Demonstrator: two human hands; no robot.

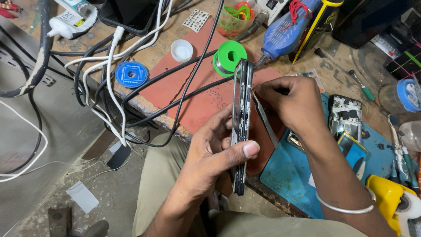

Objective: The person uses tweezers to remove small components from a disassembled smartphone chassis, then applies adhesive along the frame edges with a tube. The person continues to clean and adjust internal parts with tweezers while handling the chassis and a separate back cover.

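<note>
My left hand (210, 153) grips an opened smartphone (240, 127) edge-on, thumb pressed over its near side, so the phone stands upright above the bench edge. Its two halves are slightly parted at the top. My right hand (289, 103) is closed on metal tweezers (264, 117), whose tips reach toward the phone's upper right edge. A silver bangle (346, 207) circles my right wrist.
A red mat (197, 105) and a blue mat (289, 175) cover the bench. A green solder spool (229, 56), blue disc (131, 73), white cap (181, 50), tangled cables (109, 79), a blue soldering tool (285, 33), a dismantled phone (346, 116) and a yellow tool (388, 199) lie around.
</note>
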